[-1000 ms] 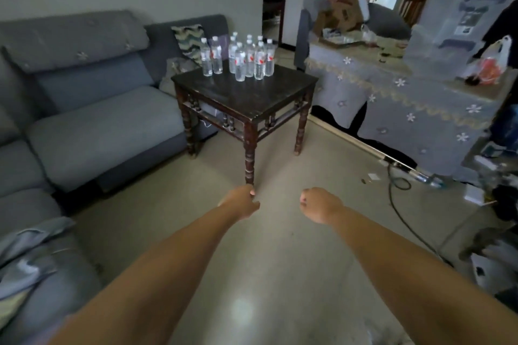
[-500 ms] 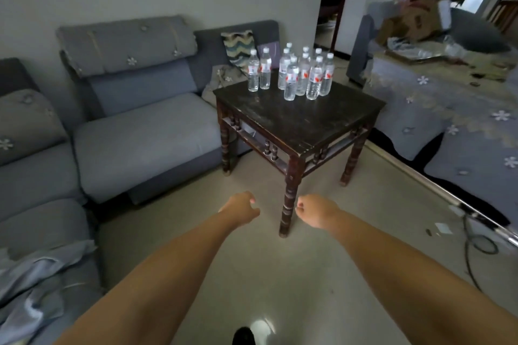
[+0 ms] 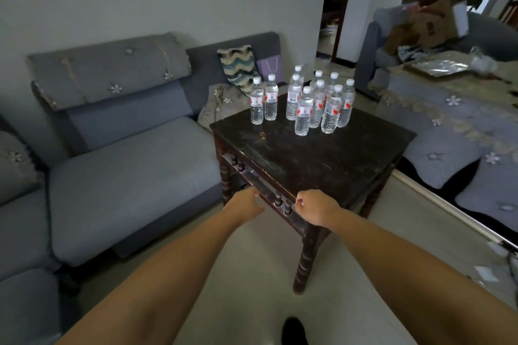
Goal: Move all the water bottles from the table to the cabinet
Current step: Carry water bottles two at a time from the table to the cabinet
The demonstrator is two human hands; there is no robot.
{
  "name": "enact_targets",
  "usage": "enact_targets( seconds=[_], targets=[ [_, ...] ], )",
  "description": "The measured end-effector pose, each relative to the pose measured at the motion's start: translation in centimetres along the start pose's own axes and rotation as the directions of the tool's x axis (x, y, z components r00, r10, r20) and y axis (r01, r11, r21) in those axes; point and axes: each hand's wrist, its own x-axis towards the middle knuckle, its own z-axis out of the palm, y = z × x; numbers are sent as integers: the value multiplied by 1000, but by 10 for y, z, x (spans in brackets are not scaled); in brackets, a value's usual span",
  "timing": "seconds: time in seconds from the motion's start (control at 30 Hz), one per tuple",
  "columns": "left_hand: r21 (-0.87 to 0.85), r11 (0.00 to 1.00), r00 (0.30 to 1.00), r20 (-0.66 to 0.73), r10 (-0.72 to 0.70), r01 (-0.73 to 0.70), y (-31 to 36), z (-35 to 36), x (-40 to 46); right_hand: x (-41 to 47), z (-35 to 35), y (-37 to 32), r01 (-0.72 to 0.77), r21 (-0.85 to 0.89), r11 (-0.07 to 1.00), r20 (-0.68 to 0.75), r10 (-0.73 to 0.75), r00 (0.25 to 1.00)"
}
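**Approach to the table: both hands empty, bottles at the far edge**

The grey sofa [image 3: 126, 165] fills the field from 8 to 10 o'clock. A cloth-covered surface [image 3: 454, 120] with pale flower motifs lies at 2 to 3 o'clock, with a torn cardboard box [image 3: 437, 22] behind it. No cabinet can be made out in this view.

The dark wooden table [image 3: 322, 159] stands at centre, one corner turned toward me. The water bottles [image 3: 314, 101] are grouped at its far corner, at 12 o'clock from my hands and well apart from them, with most of the bare tabletop between. I count about ten: a pair [image 3: 264, 101] to the left, at roughly 11 o'clock, and a tighter cluster [image 3: 322, 103] just right of it. All stand upright, long axis vertical. Each is clear plastic with a white cap and a label marked in red; they look full.

My left hand [image 3: 244, 206] is in front of the table's near rail at 11 o'clock; my right hand [image 3: 316, 206] is beside the near corner at 1 o'clock. The fingers of both are curled inward and hold nothing. Neither seems to be touching the table. In my judgement the right hand is slightly nearer the cluster and the left nearer the pair, so each reach runs forward across the tabletop.
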Motion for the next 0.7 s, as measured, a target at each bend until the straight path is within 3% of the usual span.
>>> enact_targets(
  seconds=[0.5, 0.7],
  targets=[
    [-168, 981, 990, -88, -114, 98, 36, -81, 277, 301, -114, 19, 104, 78, 991, 15, -106, 994],
    [-253, 957, 986, -53, -158, 140, 20, -95, 372, 393, -113, 12, 38, 261, 965, 34, -49, 998]
  ],
)
